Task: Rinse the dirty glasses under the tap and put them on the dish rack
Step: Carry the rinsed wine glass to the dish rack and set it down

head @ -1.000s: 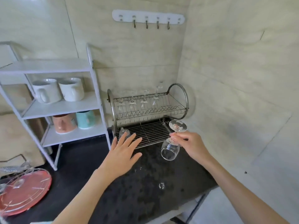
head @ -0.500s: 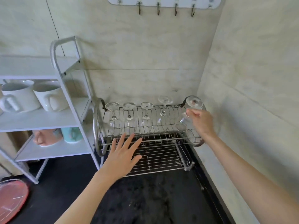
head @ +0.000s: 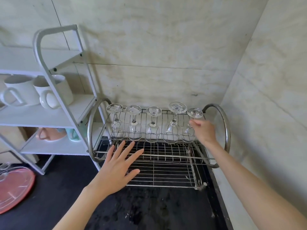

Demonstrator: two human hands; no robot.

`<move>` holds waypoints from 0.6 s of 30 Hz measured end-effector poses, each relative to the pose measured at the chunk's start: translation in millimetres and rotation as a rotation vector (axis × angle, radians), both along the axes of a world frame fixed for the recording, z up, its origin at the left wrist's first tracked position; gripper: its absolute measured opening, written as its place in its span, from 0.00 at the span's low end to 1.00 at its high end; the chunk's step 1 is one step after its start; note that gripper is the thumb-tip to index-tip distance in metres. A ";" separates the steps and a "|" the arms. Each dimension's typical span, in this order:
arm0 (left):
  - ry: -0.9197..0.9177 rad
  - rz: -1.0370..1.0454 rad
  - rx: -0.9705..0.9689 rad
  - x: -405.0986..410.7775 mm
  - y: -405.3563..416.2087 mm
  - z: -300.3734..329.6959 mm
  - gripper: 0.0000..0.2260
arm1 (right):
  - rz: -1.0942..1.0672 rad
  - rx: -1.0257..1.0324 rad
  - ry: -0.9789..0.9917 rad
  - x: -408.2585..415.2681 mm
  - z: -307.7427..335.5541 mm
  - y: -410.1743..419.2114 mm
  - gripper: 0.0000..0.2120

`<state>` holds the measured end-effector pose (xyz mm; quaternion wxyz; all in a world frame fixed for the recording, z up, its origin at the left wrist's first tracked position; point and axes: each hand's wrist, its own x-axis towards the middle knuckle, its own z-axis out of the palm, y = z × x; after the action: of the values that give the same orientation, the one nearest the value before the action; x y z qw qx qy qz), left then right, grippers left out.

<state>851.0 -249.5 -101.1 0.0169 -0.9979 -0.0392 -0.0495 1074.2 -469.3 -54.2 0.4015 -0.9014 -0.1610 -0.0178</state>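
Observation:
Several clear stemmed glasses stand upside down in a row on the upper tier of the steel dish rack (head: 223, 123). The rightmost glass (head: 195, 112) rests bowl-down at the row's right end. My right hand (head: 203, 132) is at its stem, fingers curled around it. Another inverted glass (head: 177, 107) stands just left of it. My left hand (head: 118, 166) hovers flat over the front left of the rack's lower tier, fingers spread, holding nothing.
A white shelf unit (head: 49, 80) stands left of the rack with two white mugs (head: 21, 90), a pink mug (head: 49, 134) and a teal cup below. A red tray (head: 15, 188) lies at the far left on the wet black counter (head: 149, 209). Walls close in behind and right.
My right hand carried the glass from above the counter up to the rack's upper tier and set it bowl-down at the right end. The view moved closer; my left hand stayed open.

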 end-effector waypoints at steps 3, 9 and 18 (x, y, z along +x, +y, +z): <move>-0.012 0.001 -0.009 -0.2 -2.4 0.3 0.26 | 0.005 0.002 -0.014 -0.9 -1.7 -1.7 0.13; 0.006 -0.018 -0.021 -2.4 -3.8 0.6 0.27 | 0.018 0.019 -0.013 -6.9 -0.6 -3.0 0.13; 0.036 -0.016 -0.149 -2.4 -5.2 12.4 0.37 | -0.005 -0.084 0.032 -34.0 1.8 -9.4 0.26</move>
<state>848.6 -254.8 -88.7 -0.0570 -0.9974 -0.0347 -0.0287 1040.2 -478.8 -52.3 0.3656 -0.9181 -0.1529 0.0023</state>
